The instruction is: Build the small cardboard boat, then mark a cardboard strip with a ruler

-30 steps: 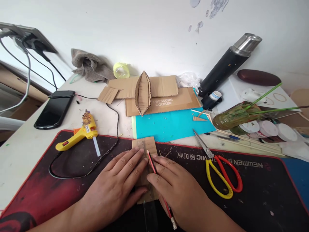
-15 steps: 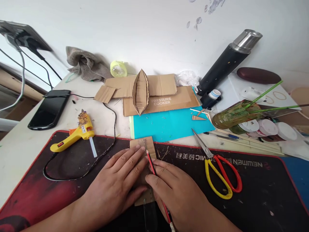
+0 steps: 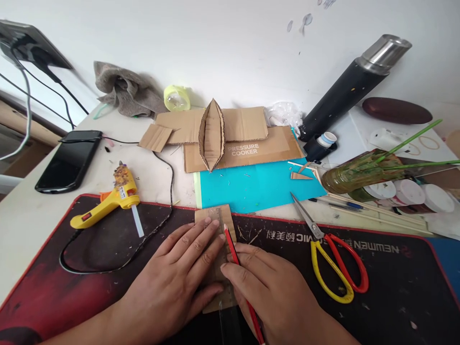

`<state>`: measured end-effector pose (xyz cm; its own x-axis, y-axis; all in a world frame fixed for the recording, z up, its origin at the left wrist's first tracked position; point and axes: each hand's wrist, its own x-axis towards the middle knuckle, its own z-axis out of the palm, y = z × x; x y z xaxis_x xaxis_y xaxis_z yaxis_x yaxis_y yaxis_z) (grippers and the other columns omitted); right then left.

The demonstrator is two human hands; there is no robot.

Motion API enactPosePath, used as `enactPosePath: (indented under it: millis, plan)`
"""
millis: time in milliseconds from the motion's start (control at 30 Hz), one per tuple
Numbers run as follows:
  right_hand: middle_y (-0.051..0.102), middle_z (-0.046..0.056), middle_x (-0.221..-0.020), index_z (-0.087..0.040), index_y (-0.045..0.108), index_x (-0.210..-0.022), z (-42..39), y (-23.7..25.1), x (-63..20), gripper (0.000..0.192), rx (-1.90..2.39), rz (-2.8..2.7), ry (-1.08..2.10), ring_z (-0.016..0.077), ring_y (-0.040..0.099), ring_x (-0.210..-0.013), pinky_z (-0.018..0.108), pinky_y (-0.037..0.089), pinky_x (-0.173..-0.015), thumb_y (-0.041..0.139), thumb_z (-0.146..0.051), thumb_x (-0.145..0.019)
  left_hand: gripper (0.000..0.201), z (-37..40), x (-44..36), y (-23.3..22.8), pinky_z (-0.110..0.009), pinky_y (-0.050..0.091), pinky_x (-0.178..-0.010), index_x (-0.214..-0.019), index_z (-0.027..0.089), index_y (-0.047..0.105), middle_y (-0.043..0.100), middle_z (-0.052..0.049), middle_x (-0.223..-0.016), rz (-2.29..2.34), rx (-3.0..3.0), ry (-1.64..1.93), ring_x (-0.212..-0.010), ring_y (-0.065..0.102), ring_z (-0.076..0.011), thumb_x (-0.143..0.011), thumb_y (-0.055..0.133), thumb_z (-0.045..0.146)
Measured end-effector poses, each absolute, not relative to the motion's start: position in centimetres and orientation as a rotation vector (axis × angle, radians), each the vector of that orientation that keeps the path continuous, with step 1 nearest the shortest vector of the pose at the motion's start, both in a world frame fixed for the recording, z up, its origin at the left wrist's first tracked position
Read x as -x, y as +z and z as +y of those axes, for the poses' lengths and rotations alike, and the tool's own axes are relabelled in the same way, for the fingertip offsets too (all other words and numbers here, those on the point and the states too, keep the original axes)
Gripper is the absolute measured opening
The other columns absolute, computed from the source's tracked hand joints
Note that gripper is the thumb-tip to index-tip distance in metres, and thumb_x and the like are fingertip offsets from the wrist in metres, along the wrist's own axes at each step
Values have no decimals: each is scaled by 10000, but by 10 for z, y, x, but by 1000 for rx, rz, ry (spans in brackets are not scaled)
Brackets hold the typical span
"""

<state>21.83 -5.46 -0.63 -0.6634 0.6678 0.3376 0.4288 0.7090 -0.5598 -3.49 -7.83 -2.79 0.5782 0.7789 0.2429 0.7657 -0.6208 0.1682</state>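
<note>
My left hand (image 3: 179, 275) lies flat, fingers stretched out, over a clear ruler (image 3: 215, 214) on a small cardboard strip (image 3: 201, 218). The ruler runs lengthwise along the strip, and its lower end sticks out past the near edge. In my right hand (image 3: 275, 282) is a red and black pencil (image 3: 233, 249), gripped between thumb and fingers. The pencil slants up and left, its tip close beside the ruler, over the cardboard; whether it touches is unclear. My hands hide much of the strip and the ruler's middle.
Yellow-and-red-handled scissors (image 3: 323, 239) lie at right on the dark mat (image 3: 391, 287). A yellow glue gun (image 3: 108, 201) with its cord rests at left, near a phone (image 3: 68, 160). Behind are a boat-shaped cardboard piece (image 3: 212, 136), blue paper (image 3: 251, 184) and a leaning flask (image 3: 341, 91).
The view has shifted slightly. The pencil tip sits a little farther right from my left fingertips. My left hand stays flat on the ruler and cardboard.
</note>
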Motion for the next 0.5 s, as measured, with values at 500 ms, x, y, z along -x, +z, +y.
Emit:
enactPosePath:
  millis: [500]
  plan:
    - [868, 148, -1139, -127, 775, -1241, -53, -8, -213, 312, 860, -2371, 587, 272, 818, -1193, 375, 692, -1068, 481, -222, -1197, 550, -78, 34, -30, -432, 304, -1364, -1646, 155, 588, 605, -125, -1730, 1368, -2696, 485, -1617, 527, -291, -1187, 486, 441]
